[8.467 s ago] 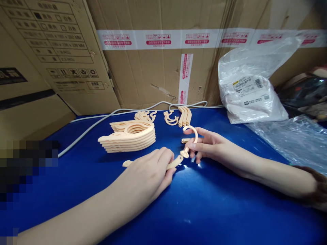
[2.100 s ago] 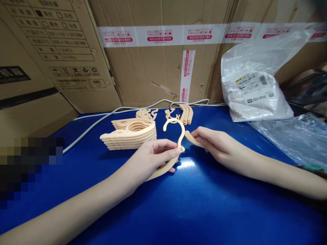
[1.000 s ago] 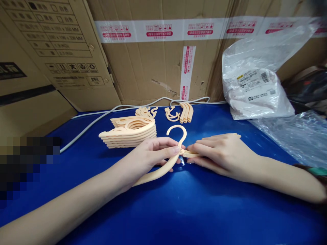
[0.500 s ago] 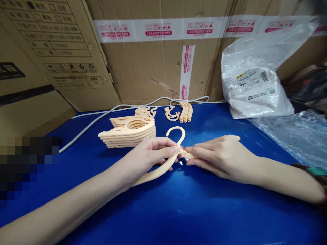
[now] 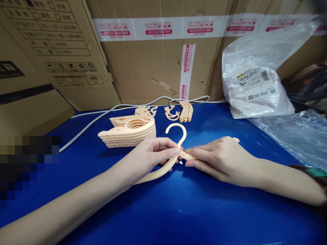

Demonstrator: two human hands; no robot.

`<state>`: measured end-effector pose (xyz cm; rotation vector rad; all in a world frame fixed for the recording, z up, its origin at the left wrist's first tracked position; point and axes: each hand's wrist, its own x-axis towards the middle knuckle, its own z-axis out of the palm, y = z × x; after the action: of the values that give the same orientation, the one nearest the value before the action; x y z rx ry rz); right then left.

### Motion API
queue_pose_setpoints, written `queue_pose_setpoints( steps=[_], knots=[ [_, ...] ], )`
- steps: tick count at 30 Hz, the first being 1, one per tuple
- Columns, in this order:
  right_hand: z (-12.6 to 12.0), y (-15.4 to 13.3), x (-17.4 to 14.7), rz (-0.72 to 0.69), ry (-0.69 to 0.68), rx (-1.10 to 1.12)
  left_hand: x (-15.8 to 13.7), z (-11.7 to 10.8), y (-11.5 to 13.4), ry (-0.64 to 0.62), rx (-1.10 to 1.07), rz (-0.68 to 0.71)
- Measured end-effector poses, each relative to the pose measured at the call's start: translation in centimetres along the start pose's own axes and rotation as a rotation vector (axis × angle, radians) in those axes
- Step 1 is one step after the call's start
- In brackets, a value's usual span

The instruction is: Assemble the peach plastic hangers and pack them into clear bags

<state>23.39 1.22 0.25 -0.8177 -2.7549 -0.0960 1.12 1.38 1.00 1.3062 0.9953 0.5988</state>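
Note:
My left hand (image 5: pixel 155 153) pinches a cream plastic hanger arm (image 5: pixel 155 175) with its hook (image 5: pixel 184 131), close to where the two meet. The hook curves up and away from me. From the right, my right hand (image 5: pixel 222 158) is closed around a second hanger arm (image 5: pixel 187 156). Its narrow end meets the base of the hook between my fingertips. The far tip of this arm shows past my right knuckles, and its middle is hidden under the hand. Whether the joint is fully seated I cannot tell.
Behind my left hand stands a stack of cream hanger pieces (image 5: pixel 127 136). Loose hooks (image 5: pixel 172 114) and curved arms (image 5: pixel 186 112) lie at the back, near a white cable (image 5: pixel 102 115). Cardboard boxes (image 5: pixel 153 68) wall the rear; a white plastic bag (image 5: pixel 258 92) sits at right.
The hook has tilted slightly and its top sits a little higher. The right-hand arm's end has turned a little at the joint. Both hands keep their grip.

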Motion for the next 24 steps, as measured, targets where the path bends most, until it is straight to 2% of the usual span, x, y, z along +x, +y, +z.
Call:
queue_pose_setpoints(
  steps=[7,15,24],
  knots=[
    [-0.1,-0.5,0.1,0.051,-0.029,0.006,0.1,0.2,-0.1,0.024,-0.007,-0.008],
    [-0.3,-1.4,0.2,0.221,-0.145,0.023,0.1,0.4,-0.1,0.028,0.038,-0.004],
    [-0.4,-1.3,0.3,0.264,-0.175,0.046,0.3,0.3,-0.3,0.028,0.070,0.028]
  ],
)
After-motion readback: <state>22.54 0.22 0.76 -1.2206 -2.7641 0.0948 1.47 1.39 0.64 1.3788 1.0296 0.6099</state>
